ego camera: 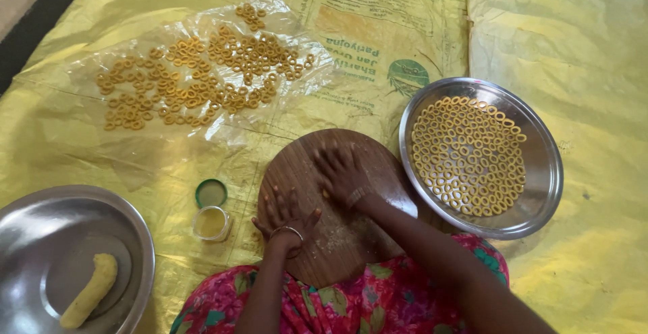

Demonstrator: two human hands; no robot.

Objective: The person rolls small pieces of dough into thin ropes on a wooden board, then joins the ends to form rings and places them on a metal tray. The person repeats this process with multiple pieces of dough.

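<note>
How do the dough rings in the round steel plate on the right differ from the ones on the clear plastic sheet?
The dough rings in the round steel plate lie packed close in neat curved rows; the dough rings on the clear plastic sheet lie scattered in loose clumps. The plate's rings look paler yellow, the sheet's more orange. Both sets are small rings of similar size.

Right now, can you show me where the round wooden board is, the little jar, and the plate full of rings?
round wooden board (297, 162), head view, bare upper left part.
little jar (211, 223), head view, its open top.
plate full of rings (545, 172), head view, bare right rim.
</note>
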